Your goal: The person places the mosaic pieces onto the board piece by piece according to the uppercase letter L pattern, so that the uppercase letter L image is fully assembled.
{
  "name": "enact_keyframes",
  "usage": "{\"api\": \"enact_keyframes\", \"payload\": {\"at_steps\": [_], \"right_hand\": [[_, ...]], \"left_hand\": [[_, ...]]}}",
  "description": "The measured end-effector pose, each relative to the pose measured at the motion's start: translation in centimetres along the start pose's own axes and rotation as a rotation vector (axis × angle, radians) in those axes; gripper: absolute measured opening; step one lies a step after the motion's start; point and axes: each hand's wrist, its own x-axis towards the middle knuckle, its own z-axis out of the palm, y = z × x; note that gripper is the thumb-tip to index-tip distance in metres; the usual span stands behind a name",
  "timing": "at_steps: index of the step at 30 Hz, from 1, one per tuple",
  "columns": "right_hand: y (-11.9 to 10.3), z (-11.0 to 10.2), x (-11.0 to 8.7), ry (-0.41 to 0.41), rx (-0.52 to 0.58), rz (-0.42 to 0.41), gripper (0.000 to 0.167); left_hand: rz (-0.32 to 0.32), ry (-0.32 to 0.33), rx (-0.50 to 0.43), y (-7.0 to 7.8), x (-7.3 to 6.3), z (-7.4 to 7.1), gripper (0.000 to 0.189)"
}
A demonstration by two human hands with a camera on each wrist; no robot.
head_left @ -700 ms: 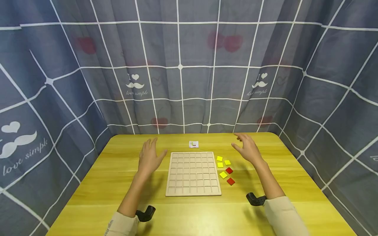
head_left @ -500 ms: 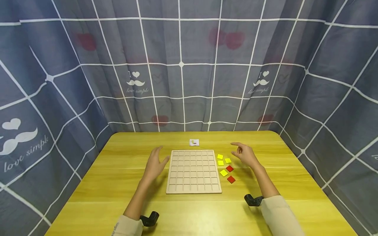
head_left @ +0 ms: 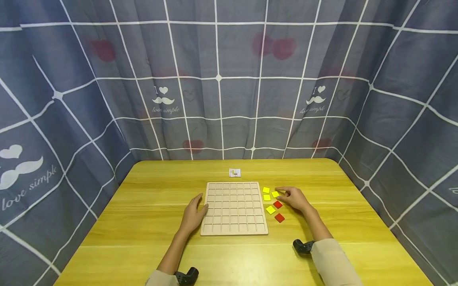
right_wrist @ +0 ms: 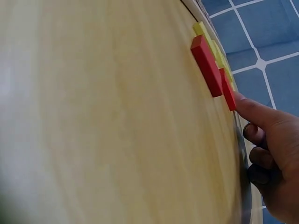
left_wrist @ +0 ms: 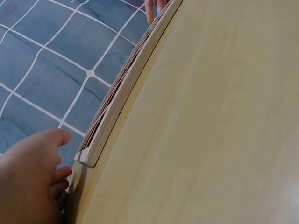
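Pale wooden board [head_left: 234,228], squarish and raw-looking, lies flat mid-table, its face cut into rows of shallow square recesses split by thin ridges; the left wrist view shows it edge-on, a light slab with a rounded corner. Left hand [head_left: 193,214] at its left side, fingers loosely bent and gripping nothing, thumb by the rim; contact cannot be told. Off the board's right edge, a loose scatter of small flat tiles: four bright yellow, two deep red, square, some turned cornerwise. Right hand [head_left: 294,198] is at the rightmost yellow tile [head_left: 274,194], index finger and thumb to either side of it, remaining fingers curled under; whether the tips pinch it, cannot tell. Just nearer the wearer, a red tile [head_left: 277,204]; in the right wrist view the reds read as crisp-edged blocks with visible thickness. Small white gridded card [head_left: 234,172] beyond the board. Tabletop [head_left: 143,222] yellow, streaked with wood grain, glossy toward the front. Behind, blue-grey curtain [head_left: 236,99], softly folded, white-lined in large squares.
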Motion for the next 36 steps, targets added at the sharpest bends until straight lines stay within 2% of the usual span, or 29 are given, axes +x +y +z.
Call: {"api": "enact_keyframes", "payload": {"at_steps": [8, 13, 17, 21, 29, 33, 36], "right_hand": [[0.0, 0.3, 0.1, 0.057, -0.049, 0.036, 0.031], [-0.6, 0.5, 0.1, 0.132, -0.062, 0.049, 0.034], [-2.3, 0.8, 0.4, 0.168, -0.032, 0.006, 0.036], [-4.7, 1.6, 1.7, 0.163, -0.004, -0.078, 0.035], [-10.0, 5.2, 5.3, 0.111, 0.077, -0.173, 0.039], [-11.5, 7.8, 6.9, 0.094, 0.089, -0.205, 0.038], [-11.9, 9.5, 7.7, 0.054, 0.077, -0.197, 0.038]], "left_hand": [[0.054, -0.018, 0.130, -0.4, -0.1, 0.1, 0.056], [0.079, 0.009, 0.154, -0.6, -0.2, 0.3, 0.051], [0.094, 0.027, 0.173, -0.8, -0.6, 0.5, 0.048], [0.106, 0.035, 0.191, -0.9, -0.9, 0.7, 0.048], [0.113, 0.031, 0.186, -0.8, -0.9, 0.6, 0.048], [0.105, 0.029, 0.179, -0.8, -1.0, 0.5, 0.048], [0.102, 0.030, 0.179, -0.9, -0.9, 0.5, 0.048]]}}
